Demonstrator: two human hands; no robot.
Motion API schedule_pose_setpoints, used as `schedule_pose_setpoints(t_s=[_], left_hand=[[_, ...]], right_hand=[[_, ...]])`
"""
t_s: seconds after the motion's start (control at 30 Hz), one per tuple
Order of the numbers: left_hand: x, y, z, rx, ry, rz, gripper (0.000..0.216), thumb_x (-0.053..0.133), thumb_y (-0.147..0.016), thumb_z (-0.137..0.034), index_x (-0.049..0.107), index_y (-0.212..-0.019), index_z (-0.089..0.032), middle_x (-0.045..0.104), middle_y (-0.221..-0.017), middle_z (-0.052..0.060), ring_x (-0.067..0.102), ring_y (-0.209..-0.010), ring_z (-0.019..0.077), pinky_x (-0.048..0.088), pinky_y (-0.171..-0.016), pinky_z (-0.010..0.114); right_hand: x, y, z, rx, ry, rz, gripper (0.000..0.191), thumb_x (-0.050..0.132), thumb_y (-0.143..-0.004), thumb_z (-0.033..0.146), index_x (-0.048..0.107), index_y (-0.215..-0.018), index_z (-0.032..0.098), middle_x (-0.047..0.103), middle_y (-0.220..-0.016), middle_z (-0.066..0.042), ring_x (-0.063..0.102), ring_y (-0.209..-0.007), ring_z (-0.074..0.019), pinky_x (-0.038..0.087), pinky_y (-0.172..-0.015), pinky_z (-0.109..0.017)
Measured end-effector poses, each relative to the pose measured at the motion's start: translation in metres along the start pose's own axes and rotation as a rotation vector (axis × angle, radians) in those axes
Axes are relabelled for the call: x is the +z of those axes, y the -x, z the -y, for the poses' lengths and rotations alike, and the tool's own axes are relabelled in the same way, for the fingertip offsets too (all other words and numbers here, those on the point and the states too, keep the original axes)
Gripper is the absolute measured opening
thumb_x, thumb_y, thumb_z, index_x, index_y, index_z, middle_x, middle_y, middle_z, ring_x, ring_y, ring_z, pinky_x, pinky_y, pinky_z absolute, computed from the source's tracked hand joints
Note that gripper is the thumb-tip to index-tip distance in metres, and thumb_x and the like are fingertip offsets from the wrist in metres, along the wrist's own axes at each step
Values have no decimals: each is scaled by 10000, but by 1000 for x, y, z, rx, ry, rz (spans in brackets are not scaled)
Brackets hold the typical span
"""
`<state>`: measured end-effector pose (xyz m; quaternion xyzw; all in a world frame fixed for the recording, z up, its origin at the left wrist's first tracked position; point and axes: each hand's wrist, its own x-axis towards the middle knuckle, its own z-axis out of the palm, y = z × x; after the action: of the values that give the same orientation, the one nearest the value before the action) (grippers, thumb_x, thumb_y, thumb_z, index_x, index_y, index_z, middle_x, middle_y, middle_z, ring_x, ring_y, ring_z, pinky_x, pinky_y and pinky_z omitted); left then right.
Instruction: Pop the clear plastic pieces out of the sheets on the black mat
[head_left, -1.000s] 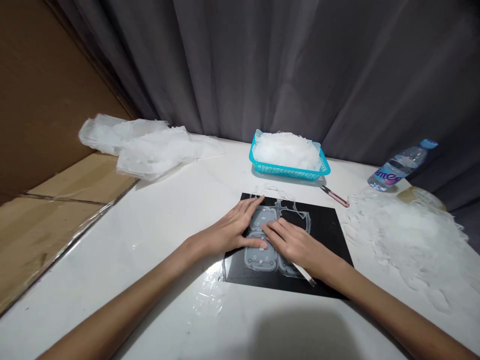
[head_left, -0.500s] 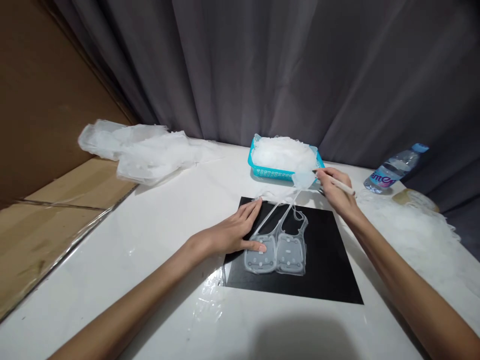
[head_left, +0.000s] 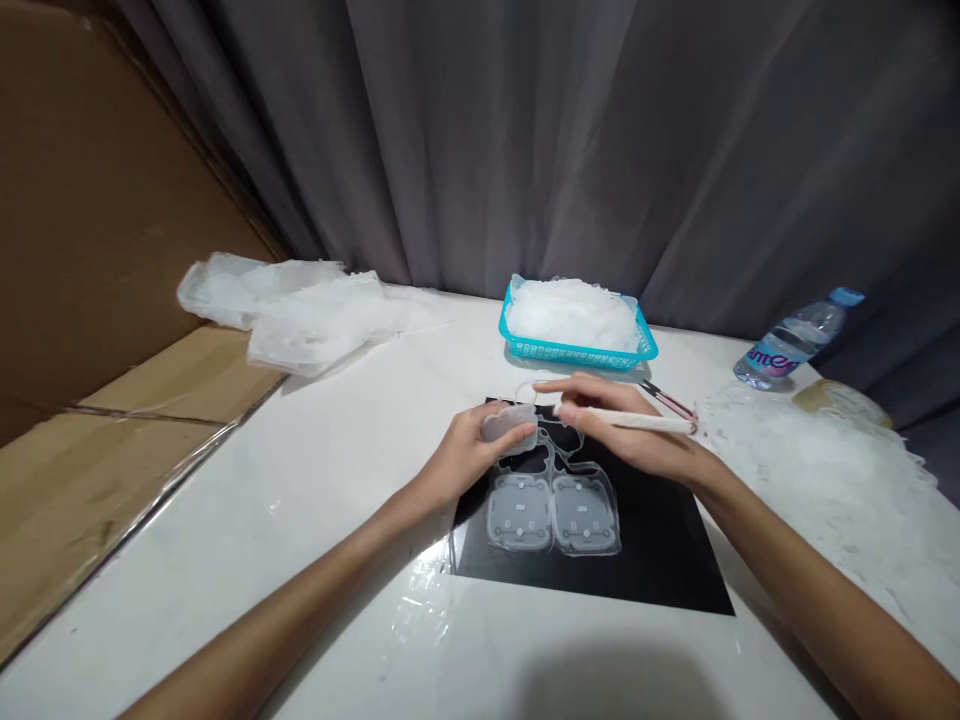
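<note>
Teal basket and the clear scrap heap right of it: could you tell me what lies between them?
A pink-handled tool on the white table, in the head view.

Far edge of black rectangular mat [head_left: 660,560] hidden under left hand [head_left: 466,452] and right hand [head_left: 637,445]. Small clear plastic piece [head_left: 511,426] in left hand: outline blurred, underside covered by fingers. Slim white stick tool [head_left: 645,421]: inner end lost among right-hand fingers. Pink-handled tool [head_left: 670,401] partly behind right hand, kind unclear. Clear water bottle [head_left: 795,338]: label only partly legible. Tan round object [head_left: 840,397] mostly hidden behind heap of translucent white scraps [head_left: 810,470]; heap cut by right edge. Forearms cut by bottom edge.
</note>
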<state>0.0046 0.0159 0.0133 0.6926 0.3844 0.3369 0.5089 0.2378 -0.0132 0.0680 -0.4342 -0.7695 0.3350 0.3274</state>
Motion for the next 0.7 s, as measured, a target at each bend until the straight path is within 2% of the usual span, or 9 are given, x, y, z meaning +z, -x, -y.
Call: schedule_pose_setpoints(t_s=[0.1, 0.17, 0.27, 0.37, 0.47, 0.57, 0.7], left_hand=[[2, 3, -5, -183, 380, -16, 319, 751, -919, -451, 729, -1016, -148, 754, -950, 77, 683, -831, 211, 529, -785, 337], [1, 4, -6, -225, 486, -16, 309, 788, -893, -432, 724, -953, -135, 745, -880, 63, 673, -770, 183, 522, -739, 304], [-1, 5, -4, -229, 545, -6, 313, 792, -895, -427, 717, -920, -124, 730, -854, 59, 661, -754, 168, 519, -728, 284], [0, 4, -2, -200, 549, -21, 318, 784, -902, -433, 713, -927, -124, 722, -865, 55, 656, -774, 168, 514, -732, 273], [3, 4, -3, -192, 529, -55, 338, 784, -896, -458, 715, -959, -133, 722, -880, 48, 648, -784, 167, 508, -724, 262], [6, 6, -4, -204, 513, -75, 353, 780, -890, -483, 715, -969, -146, 729, -899, 45, 650, -783, 167, 506, -718, 259], [10, 7, -3, -188, 461, -74, 363, 751, -904, -512, 707, -944, -154, 731, -891, 49, 655, -794, 180, 510, -730, 269]], right_hand=[[2, 1, -12, 61, -12, -225, 345, 470, -1074, 425, 748, -1126, 228, 709, -977, -32, 648, -915, -197, 509, -865, -333], [11, 2, -21, 51, -11, -284, 382, 439, -1085, 439, 744, -1037, 215, 701, -958, -33, 641, -928, -198, 491, -892, -333], [30, 2, -32, -13, 0, -214, 330, 463, -1079, 414, 717, -1023, 210, 697, -1044, -53, 624, -1040, -213, 460, -969, -352], [48, 4, -36, -65, -14, -127, 213, 579, -1028, 391, 685, -994, 210, 669, -997, -48, 613, -1009, -211, 458, -956, -351], [62, 7, -37, -76, -94, -126, 192, 668, -969, 396, 643, -916, 214, 652, -950, -36, 607, -974, -207, 460, -936, -347], [72, 8, -36, -27, -211, -162, 249, 719, -918, 431, 613, -852, 215, 632, -901, -16, 601, -923, -195, 465, -902, -333], [79, 8, -35, 128, -416, -164, 336, 763, -857, 482, 567, -808, 213, 562, -787, 28, 526, -742, -145, 453, -731, -271]])
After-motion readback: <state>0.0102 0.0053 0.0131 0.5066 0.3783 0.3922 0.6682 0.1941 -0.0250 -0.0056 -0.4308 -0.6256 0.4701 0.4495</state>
